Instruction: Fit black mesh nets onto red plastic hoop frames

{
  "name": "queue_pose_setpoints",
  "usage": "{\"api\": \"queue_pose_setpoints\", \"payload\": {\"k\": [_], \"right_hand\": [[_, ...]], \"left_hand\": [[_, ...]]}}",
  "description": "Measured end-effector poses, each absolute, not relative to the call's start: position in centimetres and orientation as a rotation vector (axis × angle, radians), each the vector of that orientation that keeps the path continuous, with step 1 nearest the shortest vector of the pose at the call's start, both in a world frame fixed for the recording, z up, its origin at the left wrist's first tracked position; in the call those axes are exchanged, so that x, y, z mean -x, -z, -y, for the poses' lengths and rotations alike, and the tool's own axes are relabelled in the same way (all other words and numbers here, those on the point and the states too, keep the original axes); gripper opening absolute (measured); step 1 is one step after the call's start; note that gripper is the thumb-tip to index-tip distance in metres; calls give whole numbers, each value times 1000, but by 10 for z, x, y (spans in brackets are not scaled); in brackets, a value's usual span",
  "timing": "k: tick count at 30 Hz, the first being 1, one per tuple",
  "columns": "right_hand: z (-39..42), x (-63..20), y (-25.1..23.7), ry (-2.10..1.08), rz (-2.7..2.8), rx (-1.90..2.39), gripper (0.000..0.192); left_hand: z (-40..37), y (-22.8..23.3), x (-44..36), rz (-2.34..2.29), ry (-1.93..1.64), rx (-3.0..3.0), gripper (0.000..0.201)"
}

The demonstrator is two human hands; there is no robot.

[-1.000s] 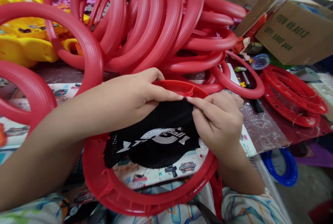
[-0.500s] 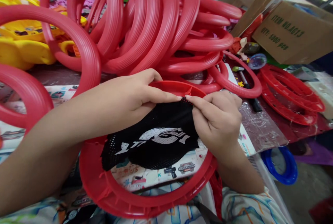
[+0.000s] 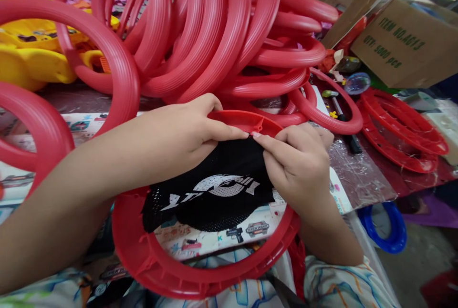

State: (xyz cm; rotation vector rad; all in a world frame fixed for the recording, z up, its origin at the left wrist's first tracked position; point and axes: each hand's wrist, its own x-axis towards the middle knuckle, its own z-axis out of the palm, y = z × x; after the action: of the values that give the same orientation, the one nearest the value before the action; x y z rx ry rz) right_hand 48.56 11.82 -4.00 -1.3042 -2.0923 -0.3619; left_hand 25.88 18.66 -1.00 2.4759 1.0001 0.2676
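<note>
A red plastic ring [image 3: 200, 277] lies flat at the table's near edge, partly over my lap. A black mesh net [image 3: 214, 189] with white lettering is draped across its far half. My left hand [image 3: 179, 131] pinches the net's top edge against the ring's far rim. My right hand [image 3: 296, 165] pinches the same edge just to the right, fingertips almost touching the left hand's. The ring's left rim is hidden under my left forearm.
A big heap of red rings [image 3: 214, 36] fills the table behind. Yellow plastic parts [image 3: 32, 55] lie at far left. Flat red rings [image 3: 404, 131], a hammer [image 3: 339, 112] and a cardboard box [image 3: 404, 46] are at right. A blue ring [image 3: 384, 227] lies on the floor.
Both hands stay pinching the net's top edge at the ring's far rim; they shifted only slightly. The view moved a little.
</note>
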Motion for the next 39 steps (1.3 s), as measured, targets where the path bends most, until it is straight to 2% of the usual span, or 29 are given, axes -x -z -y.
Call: {"api": "queue_pose_setpoints", "payload": {"k": [5, 9, 13, 19, 24, 33, 39], "right_hand": [[-116, -492, 30, -18, 2043, 1365, 21], [-116, -496, 24, -115, 2042, 1350, 27], [-116, -497, 25, -141, 2024, 1336, 27], [-114, -493, 30, -26, 1902, 1310, 13], [-115, -494, 30, -65, 1858, 1344, 14], [-115, -495, 30, -166, 1855, 1365, 17], [-117, -495, 33, -149, 1827, 1356, 17]], "left_hand": [[-192, 6, -251, -907, -227, -2463, 43], [-197, 2, -242, -891, -219, -2546, 54], [-198, -1, -240, -964, -200, -2565, 53], [-194, -4, -248, -1090, -228, -2350, 53], [-188, -12, -252, -1126, -165, -2298, 42], [-192, -6, -249, -1072, -203, -2359, 38], [-190, -7, -251, -1060, -199, -2367, 43]]}}
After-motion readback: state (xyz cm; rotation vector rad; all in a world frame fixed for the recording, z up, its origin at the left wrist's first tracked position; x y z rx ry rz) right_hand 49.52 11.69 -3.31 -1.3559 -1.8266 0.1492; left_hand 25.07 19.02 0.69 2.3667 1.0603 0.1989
